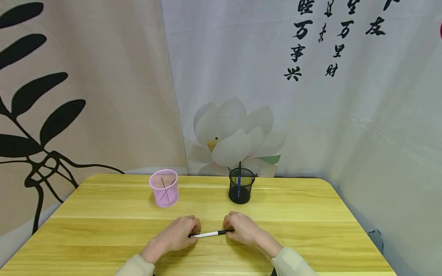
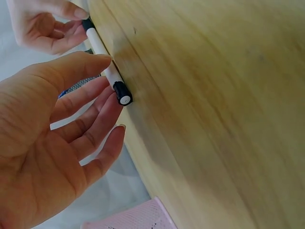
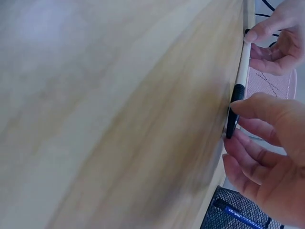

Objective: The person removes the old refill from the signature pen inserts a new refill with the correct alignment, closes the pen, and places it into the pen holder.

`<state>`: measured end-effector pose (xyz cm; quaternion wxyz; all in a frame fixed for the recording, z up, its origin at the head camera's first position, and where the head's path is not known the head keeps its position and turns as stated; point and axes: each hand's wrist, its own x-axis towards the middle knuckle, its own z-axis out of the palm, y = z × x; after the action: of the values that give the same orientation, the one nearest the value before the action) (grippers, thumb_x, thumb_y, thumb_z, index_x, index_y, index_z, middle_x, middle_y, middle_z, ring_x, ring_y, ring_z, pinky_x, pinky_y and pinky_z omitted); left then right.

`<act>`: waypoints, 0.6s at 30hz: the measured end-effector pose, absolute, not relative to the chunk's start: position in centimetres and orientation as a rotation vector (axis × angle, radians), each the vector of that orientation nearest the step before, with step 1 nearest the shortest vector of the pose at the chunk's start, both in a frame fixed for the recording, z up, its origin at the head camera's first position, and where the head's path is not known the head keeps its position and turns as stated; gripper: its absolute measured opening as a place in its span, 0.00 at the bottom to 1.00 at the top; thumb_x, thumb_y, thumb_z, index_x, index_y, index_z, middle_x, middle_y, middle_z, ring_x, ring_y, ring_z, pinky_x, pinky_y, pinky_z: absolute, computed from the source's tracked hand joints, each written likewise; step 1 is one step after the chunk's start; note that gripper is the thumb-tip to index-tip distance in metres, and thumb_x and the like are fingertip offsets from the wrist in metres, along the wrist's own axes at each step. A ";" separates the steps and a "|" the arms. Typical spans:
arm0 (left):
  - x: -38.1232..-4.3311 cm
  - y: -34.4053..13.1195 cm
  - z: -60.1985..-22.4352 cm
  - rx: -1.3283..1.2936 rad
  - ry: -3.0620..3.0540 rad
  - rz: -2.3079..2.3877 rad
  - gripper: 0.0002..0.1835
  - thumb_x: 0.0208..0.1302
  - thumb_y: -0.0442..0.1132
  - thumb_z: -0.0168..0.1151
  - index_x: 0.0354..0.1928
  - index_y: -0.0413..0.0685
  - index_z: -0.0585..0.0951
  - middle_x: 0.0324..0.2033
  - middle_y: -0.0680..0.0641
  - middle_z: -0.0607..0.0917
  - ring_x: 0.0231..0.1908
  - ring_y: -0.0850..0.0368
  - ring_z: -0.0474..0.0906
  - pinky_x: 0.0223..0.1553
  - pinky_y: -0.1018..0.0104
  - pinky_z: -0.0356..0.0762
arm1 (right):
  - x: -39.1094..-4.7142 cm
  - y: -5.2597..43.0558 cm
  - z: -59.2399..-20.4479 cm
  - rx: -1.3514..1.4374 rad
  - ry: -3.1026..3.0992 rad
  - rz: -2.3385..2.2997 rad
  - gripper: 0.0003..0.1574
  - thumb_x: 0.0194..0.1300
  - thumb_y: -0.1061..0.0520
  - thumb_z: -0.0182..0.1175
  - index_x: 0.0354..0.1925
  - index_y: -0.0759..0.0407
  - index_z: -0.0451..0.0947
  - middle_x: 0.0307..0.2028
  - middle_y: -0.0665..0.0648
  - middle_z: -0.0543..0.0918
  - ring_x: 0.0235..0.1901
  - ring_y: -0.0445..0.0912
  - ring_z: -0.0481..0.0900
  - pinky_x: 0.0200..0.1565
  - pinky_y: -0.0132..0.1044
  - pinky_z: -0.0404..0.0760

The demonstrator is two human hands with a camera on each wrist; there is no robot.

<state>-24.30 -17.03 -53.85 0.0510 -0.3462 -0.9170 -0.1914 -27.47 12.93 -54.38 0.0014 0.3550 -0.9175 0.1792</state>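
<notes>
A white marker (image 1: 208,234) with a black cap and a black tail end lies crosswise between both hands, low over the wooden table. Near its tail, the left hand (image 1: 179,234) pinches it between thumb and fingers; the left wrist view shows the thumb on the white barrel (image 2: 98,44). The right hand (image 1: 243,229) pinches the black cap (image 3: 233,117) at the other end. Beyond the left hand stands a pink mesh cup (image 1: 159,195), with thin dark crossing lines showing in it. Beyond the right hand is a black mesh cup (image 1: 245,195) holding a blue marker (image 1: 239,180) with a black top.
The wooden table (image 1: 304,237) has rounded far corners. Close behind its back edge hangs a pale curtain (image 1: 228,57) printed with a lotus, dark leaves and black characters. A dark cable (image 1: 380,237) shows beyond the table's right side.
</notes>
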 end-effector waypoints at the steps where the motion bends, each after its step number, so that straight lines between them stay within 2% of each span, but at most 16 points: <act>1: -24.3 -17.0 -53.9 -1.054 -2.789 -0.585 0.13 0.61 0.38 0.82 0.36 0.58 0.83 0.30 0.67 0.73 0.31 0.77 0.66 0.33 0.78 0.69 | -27.4 12.9 -54.3 1.117 -2.881 0.568 0.08 0.64 0.59 0.79 0.41 0.49 0.90 0.31 0.37 0.75 0.32 0.28 0.66 0.34 0.24 0.71; 8: -24.3 -16.9 -54.0 -1.047 -2.789 -0.592 0.13 0.61 0.36 0.81 0.34 0.59 0.83 0.30 0.67 0.74 0.30 0.77 0.66 0.32 0.78 0.70 | -27.4 12.8 -54.1 1.131 -2.890 0.572 0.08 0.63 0.59 0.79 0.35 0.46 0.89 0.30 0.35 0.74 0.31 0.28 0.67 0.34 0.24 0.70; 18: -24.3 -16.7 -53.9 -1.024 -2.806 -0.608 0.13 0.62 0.37 0.82 0.35 0.58 0.83 0.31 0.66 0.76 0.31 0.77 0.67 0.33 0.77 0.72 | -27.3 12.8 -54.0 1.127 -2.879 0.623 0.10 0.61 0.59 0.79 0.35 0.45 0.88 0.29 0.34 0.76 0.32 0.28 0.68 0.35 0.23 0.71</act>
<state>-24.29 -16.69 -53.91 0.0465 -0.3356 -0.9195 -0.1993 -27.29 12.84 -54.04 -0.0060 0.3574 -0.9128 0.1974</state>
